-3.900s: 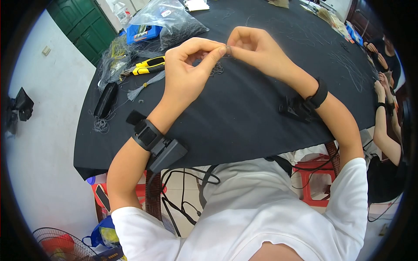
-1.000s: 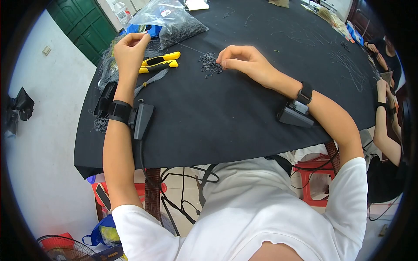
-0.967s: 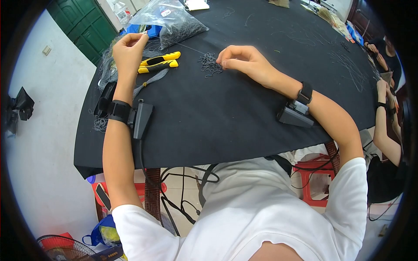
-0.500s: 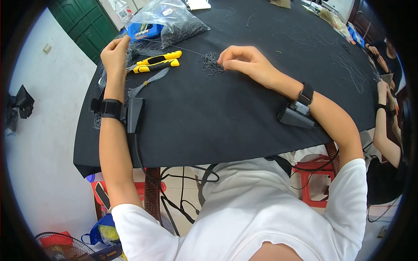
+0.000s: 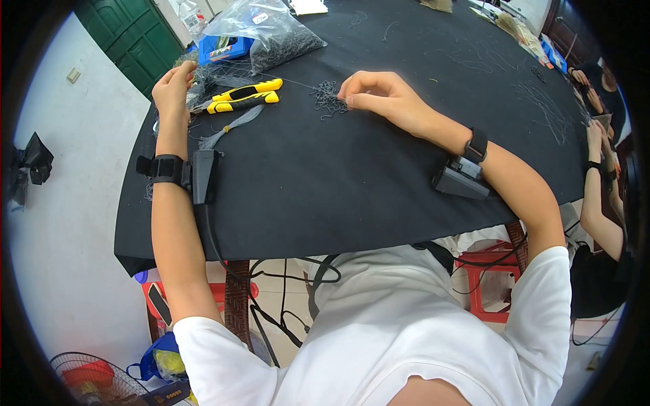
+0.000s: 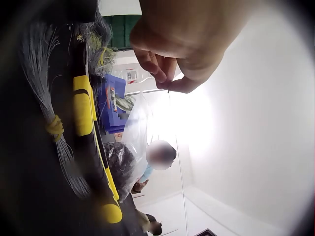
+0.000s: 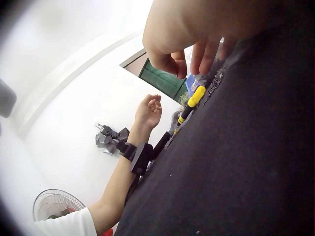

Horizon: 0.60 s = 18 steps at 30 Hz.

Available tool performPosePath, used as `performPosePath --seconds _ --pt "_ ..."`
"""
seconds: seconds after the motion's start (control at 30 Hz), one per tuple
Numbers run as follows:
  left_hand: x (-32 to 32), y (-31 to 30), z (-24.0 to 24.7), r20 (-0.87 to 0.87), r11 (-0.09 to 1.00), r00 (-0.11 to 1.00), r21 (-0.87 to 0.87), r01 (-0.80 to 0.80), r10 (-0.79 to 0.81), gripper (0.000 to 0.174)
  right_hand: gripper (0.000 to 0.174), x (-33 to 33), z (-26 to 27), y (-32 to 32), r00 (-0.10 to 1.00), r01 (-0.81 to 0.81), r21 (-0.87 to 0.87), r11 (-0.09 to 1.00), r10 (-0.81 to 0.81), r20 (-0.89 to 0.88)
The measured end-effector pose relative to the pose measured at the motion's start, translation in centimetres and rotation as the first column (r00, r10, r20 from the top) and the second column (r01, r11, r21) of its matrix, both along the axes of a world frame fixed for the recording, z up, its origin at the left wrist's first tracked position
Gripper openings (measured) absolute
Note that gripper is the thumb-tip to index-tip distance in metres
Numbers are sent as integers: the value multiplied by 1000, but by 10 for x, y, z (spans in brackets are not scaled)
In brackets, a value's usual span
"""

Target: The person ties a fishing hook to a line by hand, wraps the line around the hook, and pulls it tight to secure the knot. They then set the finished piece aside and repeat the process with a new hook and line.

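Note:
My left hand (image 5: 175,88) is raised at the table's left side, thumb and fingertips pinching the end of a thin fishing line (image 6: 179,162). In the left wrist view the line runs down taut from the fingertips. My right hand (image 5: 386,98) is low over the black cloth, fingers loosely bent, at the right edge of a small pile of dark fish hooks (image 5: 326,98). A gap shows between its thumb (image 7: 178,66) and fingers in the right wrist view. Yellow-and-black pliers (image 5: 244,105) and a tied bundle of line (image 5: 233,127) lie between the hands.
A clear bag of dark hooks (image 5: 288,51) and a blue box (image 5: 223,49) stand at the back left, beside tangled line (image 5: 220,73). Loose line lengths (image 5: 542,108) lie at the right. Another person's arms (image 5: 599,159) are at the far right edge.
My left hand has moved from beside the right hand out to the far left, drawing the line along. My right hand has come down to the hook pile and has since stayed there.

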State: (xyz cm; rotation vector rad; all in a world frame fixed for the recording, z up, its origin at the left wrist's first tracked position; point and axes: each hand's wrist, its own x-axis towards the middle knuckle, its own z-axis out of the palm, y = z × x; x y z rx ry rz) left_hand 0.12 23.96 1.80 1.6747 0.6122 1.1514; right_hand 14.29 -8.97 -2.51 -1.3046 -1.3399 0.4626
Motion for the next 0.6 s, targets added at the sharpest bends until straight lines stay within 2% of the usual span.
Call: performPosePath --seconds 0.43,0.53,0.6 --pt "6 -8 -3 131 976 980 -138 168 -150 21 11 -2 1 -1 998 40 -38 998 -42 -43" --pt "6 -8 1 202 966 971 -196 169 -129 20 12 2 2 -2 1000 5 -84 996 -7 -24" --pt "5 -1 2 211 979 975 -177 103 -65 20 11 2 2 -2 1000 -1 -73 997 -1 -25"
